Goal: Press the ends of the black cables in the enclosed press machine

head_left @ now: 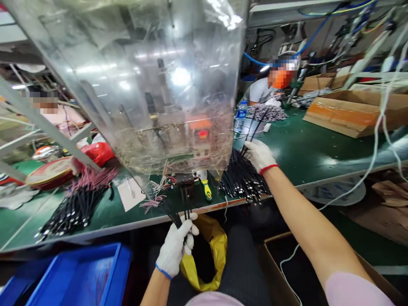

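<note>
My left hand (174,248), in a white glove with a blue cuff, is closed around a few black cables (185,206) just below the table edge. Their upper ends reach toward a dark fixture (185,179) under the clear machine cover (127,93). My right hand (259,156), gloved in white with a red cuff, pinches thin black cables (255,127) pointing upward. Beneath it lies a pile of black cables (244,180) with shiny ends. A yellow-green handled screwdriver (207,190) rests between the fixture and that pile.
On the left lie black cables with pink wires (76,202) and a white card (130,194). Below are a blue bin (119,259) and a yellow bag (219,255). Cardboard box (344,117), water bottle (241,114) and hanging white cords (379,123) are rightward. Two people sit across.
</note>
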